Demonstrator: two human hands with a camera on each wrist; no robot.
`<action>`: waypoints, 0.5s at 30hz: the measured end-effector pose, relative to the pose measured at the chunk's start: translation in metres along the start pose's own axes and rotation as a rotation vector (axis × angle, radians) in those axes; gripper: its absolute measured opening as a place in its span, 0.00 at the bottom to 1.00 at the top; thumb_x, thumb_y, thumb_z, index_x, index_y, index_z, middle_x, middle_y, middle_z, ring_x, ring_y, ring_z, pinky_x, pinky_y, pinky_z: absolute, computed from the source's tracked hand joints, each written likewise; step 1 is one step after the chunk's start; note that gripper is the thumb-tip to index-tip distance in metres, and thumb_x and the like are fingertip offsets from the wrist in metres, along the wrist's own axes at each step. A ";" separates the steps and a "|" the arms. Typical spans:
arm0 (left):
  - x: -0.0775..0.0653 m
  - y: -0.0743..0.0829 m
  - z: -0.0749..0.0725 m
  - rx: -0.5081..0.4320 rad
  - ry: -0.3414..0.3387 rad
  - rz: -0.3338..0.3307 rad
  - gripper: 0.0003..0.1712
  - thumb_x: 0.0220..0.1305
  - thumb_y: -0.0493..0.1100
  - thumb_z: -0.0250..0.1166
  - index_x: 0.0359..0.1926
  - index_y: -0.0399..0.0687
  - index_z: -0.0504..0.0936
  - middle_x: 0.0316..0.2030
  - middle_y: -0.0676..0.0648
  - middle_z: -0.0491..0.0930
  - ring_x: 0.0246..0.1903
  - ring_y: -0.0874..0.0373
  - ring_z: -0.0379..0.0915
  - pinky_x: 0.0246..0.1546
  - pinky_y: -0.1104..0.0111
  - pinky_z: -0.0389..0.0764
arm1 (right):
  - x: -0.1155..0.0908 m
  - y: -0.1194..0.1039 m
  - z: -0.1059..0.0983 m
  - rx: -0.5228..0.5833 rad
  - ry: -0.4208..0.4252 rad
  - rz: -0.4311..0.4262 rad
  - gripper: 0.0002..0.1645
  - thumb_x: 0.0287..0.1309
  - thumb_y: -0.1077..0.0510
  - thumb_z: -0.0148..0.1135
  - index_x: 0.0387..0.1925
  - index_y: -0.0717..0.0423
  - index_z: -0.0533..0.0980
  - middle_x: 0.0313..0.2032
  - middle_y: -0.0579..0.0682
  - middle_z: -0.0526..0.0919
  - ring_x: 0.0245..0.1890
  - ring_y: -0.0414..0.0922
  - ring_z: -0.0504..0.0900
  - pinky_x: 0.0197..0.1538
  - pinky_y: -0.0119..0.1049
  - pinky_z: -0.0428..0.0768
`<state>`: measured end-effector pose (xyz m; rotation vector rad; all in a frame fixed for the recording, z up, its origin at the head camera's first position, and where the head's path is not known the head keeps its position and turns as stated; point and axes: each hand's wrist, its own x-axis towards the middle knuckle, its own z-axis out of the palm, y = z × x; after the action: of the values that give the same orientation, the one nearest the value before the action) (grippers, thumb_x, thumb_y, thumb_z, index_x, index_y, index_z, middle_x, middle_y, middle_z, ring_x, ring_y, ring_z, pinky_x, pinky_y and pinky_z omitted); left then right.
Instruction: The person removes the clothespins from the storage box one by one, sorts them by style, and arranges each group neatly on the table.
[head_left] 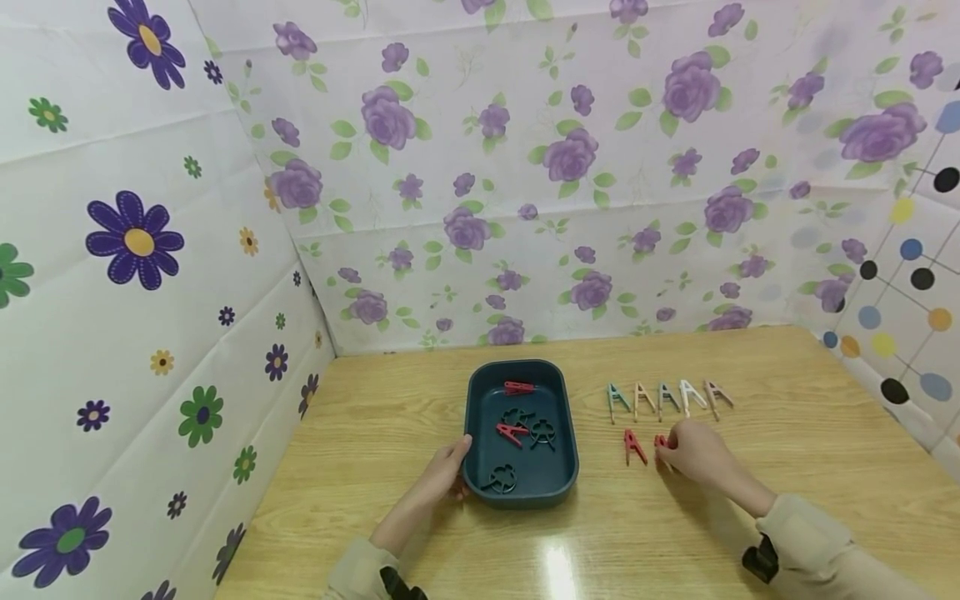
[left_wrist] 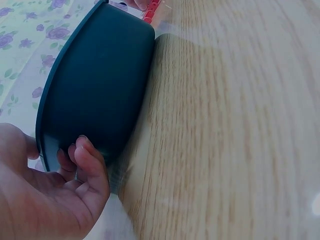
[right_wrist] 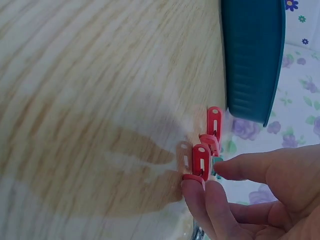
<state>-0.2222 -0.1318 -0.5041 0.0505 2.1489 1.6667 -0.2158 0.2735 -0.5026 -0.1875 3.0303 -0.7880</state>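
Observation:
A dark teal rectangular tray [head_left: 538, 479] lies on the table, its near-left rim gripped by my left hand [head_left: 444, 472]. In the left wrist view, the thumb is at the rim and the fingers curl against the outer wall. To the tray's right, my right hand [head_left: 699, 452] pinches a red clothespin [right_wrist: 201, 161] between thumb and fingertips, down at the tabletop. Another red clothespin [head_left: 633, 447] stands just left of it. Inside the tray are two more red clothespins, one at the far end [head_left: 518, 387] and one mid-floor [head_left: 512, 432], among dark green ring-shaped pieces [head_left: 543, 431].
Behind the red pair runs a row of several clothespins in teal [head_left: 617, 398], peach [head_left: 642, 398], grey-green, white [head_left: 691, 396] and dusty pink [head_left: 717, 397]. Flowered sheets [head_left: 465, 229] wall the wooden table [head_left: 390, 400] at the back and left; a dotted one hangs on the right.

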 end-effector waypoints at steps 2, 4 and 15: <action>0.000 0.000 0.000 0.001 0.004 0.001 0.37 0.76 0.61 0.39 0.62 0.31 0.66 0.17 0.52 0.70 0.18 0.61 0.65 0.20 0.72 0.68 | 0.000 -0.001 -0.001 -0.005 0.004 -0.001 0.24 0.57 0.59 0.63 0.07 0.52 0.69 0.06 0.39 0.63 0.10 0.35 0.56 0.17 0.28 0.55; -0.001 0.001 0.001 0.001 0.006 0.001 0.37 0.75 0.62 0.40 0.62 0.31 0.66 0.17 0.52 0.70 0.18 0.61 0.65 0.19 0.72 0.68 | -0.001 -0.003 -0.003 -0.017 0.011 -0.006 0.24 0.57 0.58 0.63 0.07 0.52 0.69 0.06 0.39 0.62 0.09 0.35 0.55 0.16 0.28 0.55; -0.001 0.000 0.001 0.004 0.009 0.001 0.38 0.75 0.62 0.39 0.65 0.32 0.64 0.17 0.52 0.70 0.17 0.61 0.65 0.19 0.72 0.68 | 0.005 -0.030 -0.020 -0.099 0.035 -0.049 0.09 0.59 0.58 0.59 0.24 0.57 0.77 0.14 0.45 0.74 0.13 0.40 0.67 0.18 0.33 0.63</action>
<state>-0.2214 -0.1315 -0.5042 0.0453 2.1591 1.6661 -0.2179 0.2567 -0.4708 -0.2522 3.1108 -0.6513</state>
